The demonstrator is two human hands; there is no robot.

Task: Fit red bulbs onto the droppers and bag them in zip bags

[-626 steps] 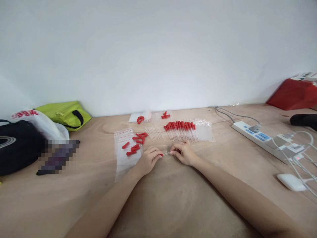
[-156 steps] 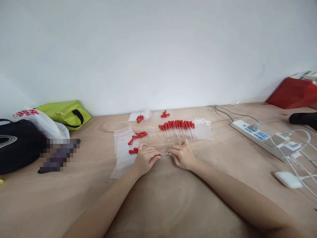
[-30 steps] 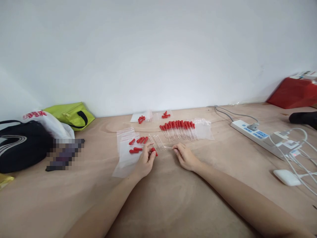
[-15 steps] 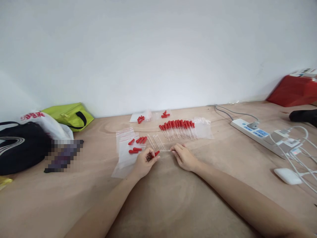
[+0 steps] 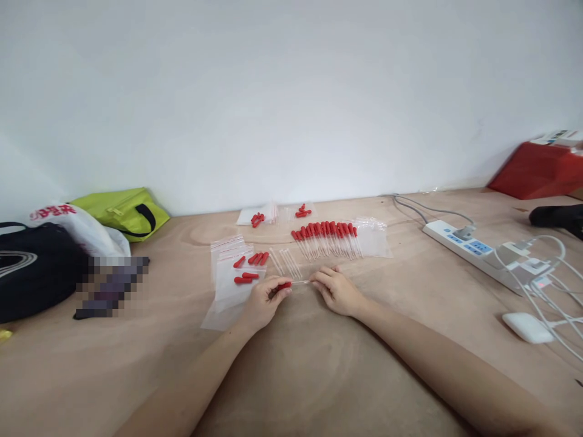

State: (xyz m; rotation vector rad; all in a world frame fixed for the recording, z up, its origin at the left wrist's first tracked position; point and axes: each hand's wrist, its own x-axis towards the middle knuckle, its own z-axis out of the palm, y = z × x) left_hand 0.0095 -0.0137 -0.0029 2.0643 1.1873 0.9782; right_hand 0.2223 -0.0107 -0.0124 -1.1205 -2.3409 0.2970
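Note:
My left hand (image 5: 266, 298) pinches a red rubber dropper bulb (image 5: 285, 285) between thumb and fingers. My right hand (image 5: 334, 290) is closed on one end of a thin clear glass tube (image 5: 300, 281), whose other end meets the bulb's mouth. How far the tube sits inside the bulb is too small to tell. Beyond my hands lie several loose glass tubes (image 5: 286, 263). Left of these, several red bulbs (image 5: 259, 258) rest on clear zip bags (image 5: 228, 291). A row of droppers with red bulbs (image 5: 325, 238) lies behind my right hand.
More red bulbs (image 5: 257, 219) lie on bags near the wall. A clear bag (image 5: 376, 237) is beside the dropper row. At right are a power strip (image 5: 460, 240), cables and a white charger (image 5: 527, 328). At left are a green bag (image 5: 122, 212) and a black bag (image 5: 40, 273).
My left fingers have closed further along the red bulb, and bulb and tube now lie more in one line. The view has shifted slightly.

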